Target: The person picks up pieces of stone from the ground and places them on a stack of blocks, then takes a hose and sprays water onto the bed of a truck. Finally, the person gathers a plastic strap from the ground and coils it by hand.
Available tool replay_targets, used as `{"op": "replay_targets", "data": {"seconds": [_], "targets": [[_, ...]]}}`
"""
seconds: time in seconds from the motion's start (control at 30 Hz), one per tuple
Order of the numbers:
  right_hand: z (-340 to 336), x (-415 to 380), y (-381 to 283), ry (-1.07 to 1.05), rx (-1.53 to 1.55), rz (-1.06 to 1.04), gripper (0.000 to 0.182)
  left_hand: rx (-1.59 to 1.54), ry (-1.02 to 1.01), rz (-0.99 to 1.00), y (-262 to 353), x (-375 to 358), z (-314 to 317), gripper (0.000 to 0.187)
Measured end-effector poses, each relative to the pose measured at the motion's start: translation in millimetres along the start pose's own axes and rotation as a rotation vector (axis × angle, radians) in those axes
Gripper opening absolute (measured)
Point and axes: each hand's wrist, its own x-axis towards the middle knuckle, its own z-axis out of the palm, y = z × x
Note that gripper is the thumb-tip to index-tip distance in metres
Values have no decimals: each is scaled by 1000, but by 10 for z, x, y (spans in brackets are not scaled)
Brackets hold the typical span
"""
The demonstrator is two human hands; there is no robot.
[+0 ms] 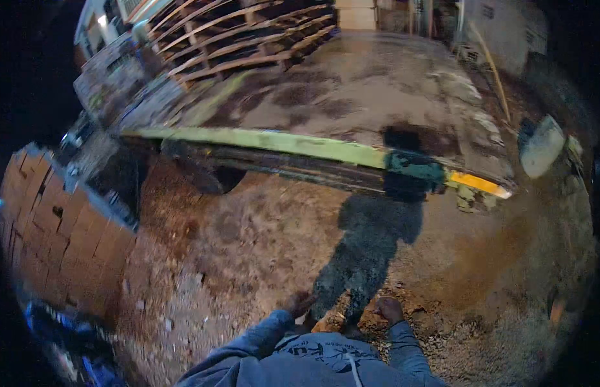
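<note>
My left hand [298, 303] hangs in front of my body over the dirt ground, its fingers loosely stretched to the right; nothing shows in it. To the right, my right hand [389, 309] hangs low with its fingers curled in, and no object shows in it. Grey-blue sleeves cover both arms. Neither hand touches anything that I can make out. Ahead of them lies a long flat platform, like a truck bed [326, 90], with a pale yellow-green edge beam [268, 138]. My dark shadow falls on the ground and across that edge.
Stacked reddish-brown bricks [61, 238] stand at the left. A wheel-like dark shape [213, 174] sits under the platform. Wooden slats [242, 39] rise at its far left. A pale, rock-like object [542, 147] and a leaning pole [492, 71] are at the right. The ground is rough and littered.
</note>
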Motion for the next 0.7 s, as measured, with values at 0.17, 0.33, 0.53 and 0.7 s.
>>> {"op": "replay_targets", "data": {"seconds": [0.17, 0.33, 0.53, 0.7], "targets": [[190, 229, -313, -58, 640, 129, 21, -263, 234, -64, -339, -196, -8, 43], [501, 139, -1200, -52, 142, 90, 22, -428, 280, -150, -1035, -125, 483, 42], [1096, 535, -1535, -222, -73, 43, 31, -411, 341, -95, -1758, 51, 209, 45], [1911, 1403, -1601, -312, -434, -34, 29, -534, 658, -379, -2460, -485, -890, 43]]}}
